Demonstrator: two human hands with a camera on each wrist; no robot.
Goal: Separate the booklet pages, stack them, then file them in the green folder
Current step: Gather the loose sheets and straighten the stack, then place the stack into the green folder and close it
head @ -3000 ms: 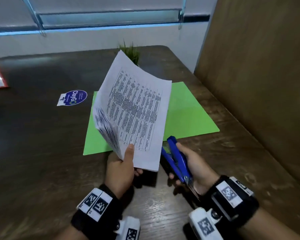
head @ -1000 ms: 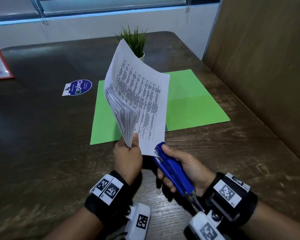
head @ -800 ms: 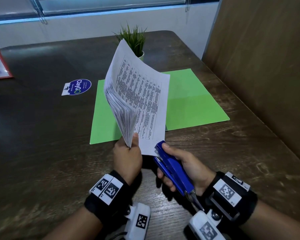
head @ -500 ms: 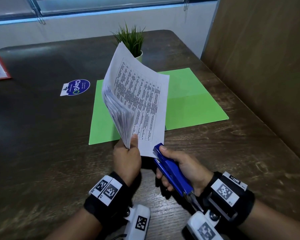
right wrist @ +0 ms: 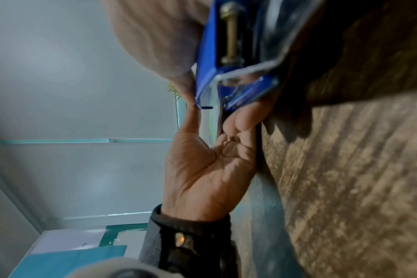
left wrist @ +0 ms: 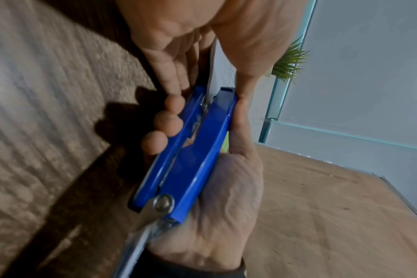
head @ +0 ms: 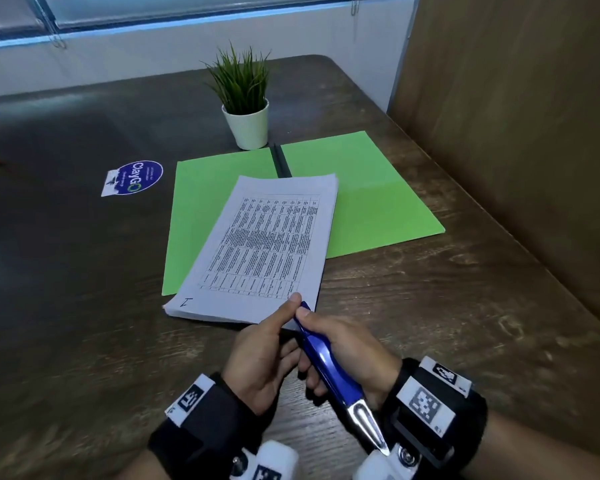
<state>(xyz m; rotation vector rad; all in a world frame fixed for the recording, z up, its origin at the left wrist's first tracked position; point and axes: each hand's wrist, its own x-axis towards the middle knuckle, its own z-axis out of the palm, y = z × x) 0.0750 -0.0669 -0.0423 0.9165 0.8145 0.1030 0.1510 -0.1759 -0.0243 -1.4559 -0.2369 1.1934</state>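
Right hand (head: 347,348) grips a glossy blue metal stapler (head: 326,362), its nose at the near corner of the booklet (head: 267,247). Left hand (head: 260,355) pinches that same corner, thumb on top. The flat printed sheets lie beyond the grip, overlapping the smooth green folder (head: 378,202) on the wood-grain table (head: 465,323).

Dark wood-grain table (head: 465,323), rounded far corner. Brown wooden partition (head: 520,116) along its right side. White wall (head: 153,60) behind, window blind (head: 187,5) above with bluish light strip. Dim lighting.
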